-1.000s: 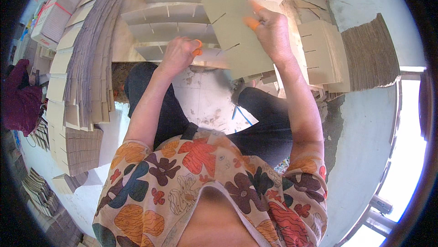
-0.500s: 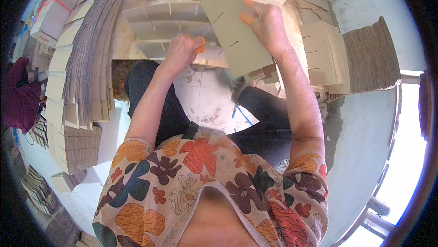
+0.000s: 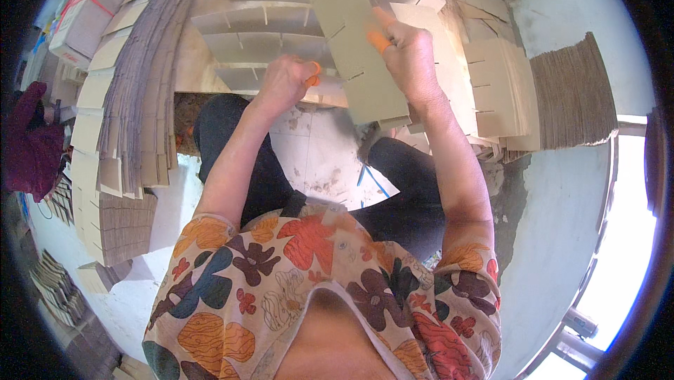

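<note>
My right hand, orange covers on its fingertips, grips the right edge of a long tan cardboard strip with short slots cut in it. The strip slants from upper left to lower right in front of me. To its left, my left hand is closed, its orange-covered fingertips pressed together; whatever is in them cannot be made out. Behind that hand, several slotted cardboard dividers stand in rows across the work surface. Part of these rows is hidden by the held strip.
A long stack of cardboard strips curves along the left. More cardboard stacks stand at the right by the wall. A white box with a red strap sits far left. My knees are below the work surface.
My right hand has moved slightly down with the cardboard strip, which now stands a little more upright. My left hand has shifted slightly right, still closed.
</note>
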